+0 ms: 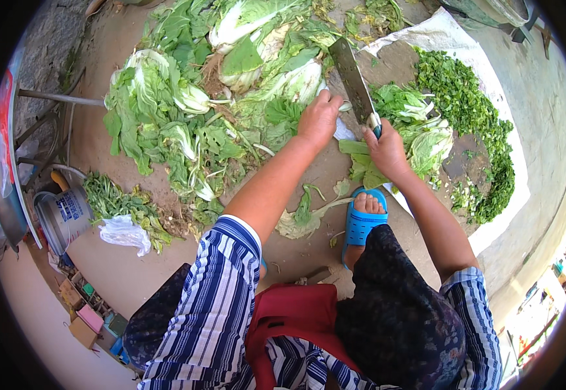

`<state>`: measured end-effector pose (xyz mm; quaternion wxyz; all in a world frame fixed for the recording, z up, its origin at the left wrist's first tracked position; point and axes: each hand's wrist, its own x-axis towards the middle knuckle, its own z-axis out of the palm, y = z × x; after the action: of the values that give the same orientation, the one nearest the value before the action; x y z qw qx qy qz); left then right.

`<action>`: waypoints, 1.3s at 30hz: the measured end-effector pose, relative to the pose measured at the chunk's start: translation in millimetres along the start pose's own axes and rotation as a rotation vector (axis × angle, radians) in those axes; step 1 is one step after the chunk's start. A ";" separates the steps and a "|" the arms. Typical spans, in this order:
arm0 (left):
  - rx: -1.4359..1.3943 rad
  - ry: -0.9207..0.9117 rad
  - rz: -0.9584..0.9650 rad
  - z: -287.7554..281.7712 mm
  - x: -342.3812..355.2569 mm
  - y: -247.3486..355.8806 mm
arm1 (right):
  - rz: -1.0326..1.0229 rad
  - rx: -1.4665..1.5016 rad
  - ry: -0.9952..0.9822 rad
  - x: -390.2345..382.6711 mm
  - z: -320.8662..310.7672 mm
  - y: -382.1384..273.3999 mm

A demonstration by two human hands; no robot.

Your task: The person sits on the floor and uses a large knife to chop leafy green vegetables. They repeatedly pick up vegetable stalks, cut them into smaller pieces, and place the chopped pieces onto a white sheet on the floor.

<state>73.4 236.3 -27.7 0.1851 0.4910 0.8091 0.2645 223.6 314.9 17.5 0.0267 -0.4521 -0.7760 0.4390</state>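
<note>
My right hand [384,146] grips a large cleaver [351,78] by its handle, its dark blade angled up and away from me. My left hand [319,120] is closed beside the blade, at the edge of the loose cabbages [250,71]; what its fingers hold is not clear, though pale stalk shows nearby. Cut cabbage [429,146] and loose leaves lie right of my right hand on a dirty board [390,65]. Finely chopped greens [491,162] form a band along the right side, over a white sheet [510,221].
A bucket [62,218], a white plastic bag [124,231] and wilted greens [124,198] lie at the left, near a metal-framed stand [62,96]. My blue sandal [364,224] is below the board. Small boxes [78,292] sit at lower left.
</note>
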 end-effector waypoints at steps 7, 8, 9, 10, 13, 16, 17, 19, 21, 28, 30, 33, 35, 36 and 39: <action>-0.023 0.006 -0.002 -5.7 -6.3 9.2 | 0.046 -0.094 -0.005 13.0 6.6 -4.5; -0.007 0.002 0.014 -7.0 -15.0 8.3 | 0.053 -0.118 -0.008 13.5 6.8 -9.1; 0.002 -0.005 0.039 -6.9 -22.5 6.0 | 0.068 -0.170 -0.007 13.4 4.6 -14.0; 0.011 -0.011 0.063 -5.8 -30.4 5.2 | 0.082 -0.165 -0.007 11.7 6.8 -11.7; -0.066 0.046 -0.147 -18.7 -45.7 8.5 | 0.107 -0.121 -0.010 8.2 8.7 -11.7; -0.128 0.134 -0.212 -26.0 -40.4 12.5 | 0.095 0.004 -0.025 6.1 -1.1 -7.4; -0.231 0.118 -0.300 -25.4 -39.0 12.5 | 0.054 0.087 0.017 1.2 -3.4 -5.4; -0.441 0.086 -0.474 -23.0 -34.5 13.6 | 0.038 0.186 0.124 -9.0 -10.2 -2.5; -0.526 0.026 -0.483 -20.2 -31.4 32.7 | 0.090 0.306 0.184 -20.5 -28.5 -6.5; -0.453 0.042 -0.209 10.6 11.9 123.6 | 0.075 0.688 0.366 -38.0 -91.3 -17.7; -0.390 0.069 -0.071 23.4 27.2 142.3 | 0.072 0.763 0.430 -40.8 -98.1 -20.0; -0.054 0.081 0.183 64.2 15.0 141.5 | 0.099 0.843 0.481 -45.0 -102.6 -18.1; -0.022 0.054 0.212 83.0 -1.0 140.8 | 0.096 0.845 0.479 -44.4 -103.8 -12.2; -0.038 0.071 0.226 71.9 4.1 144.3 | 0.101 0.830 0.479 -45.7 -105.1 -8.5; -0.042 0.081 0.113 28.3 21.8 115.5 | 0.130 0.796 0.448 -51.7 -103.8 -5.0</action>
<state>159.9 306.3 19.4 0.1474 0.5210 0.7811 0.3110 296.3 344.6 103.0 0.3378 -0.5382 -0.4920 0.5951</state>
